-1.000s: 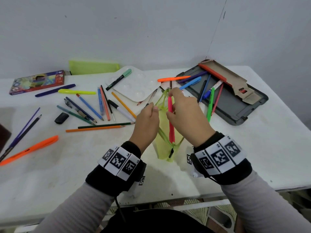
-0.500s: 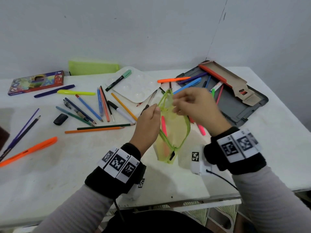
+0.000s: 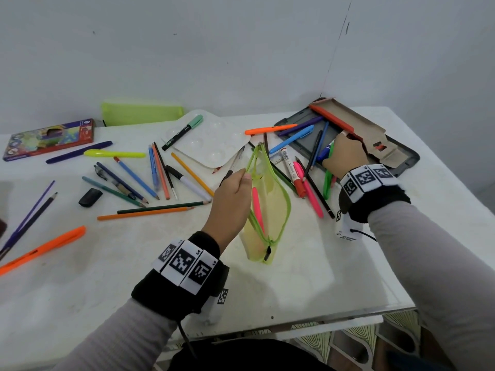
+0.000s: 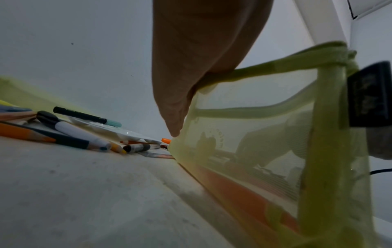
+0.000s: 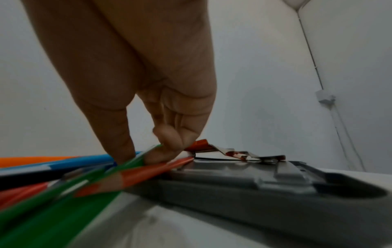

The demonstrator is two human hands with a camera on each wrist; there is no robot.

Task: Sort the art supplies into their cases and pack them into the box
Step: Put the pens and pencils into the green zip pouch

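My left hand pinches the rim of a yellow-green mesh pouch and holds it up with its zip mouth gaping; the left wrist view shows the same pinch on the pouch. A pink pen lies inside. My right hand reaches over the grey case at the right. In the right wrist view the thumb and fingers pinch the end of a green pen, beside a red pencil. Another pink pen lies right of the pouch.
Loose pens and pencils spread over the table's left and middle, with a white palette, a black eraser, a crayon box and a second green pouch at the back. An opened cardboard packet lies on the grey case.
The pink pen has dropped into the pouch. My right hand left the pouch and moved right to the grey case, onto the green pen. The left hand kept its hold.
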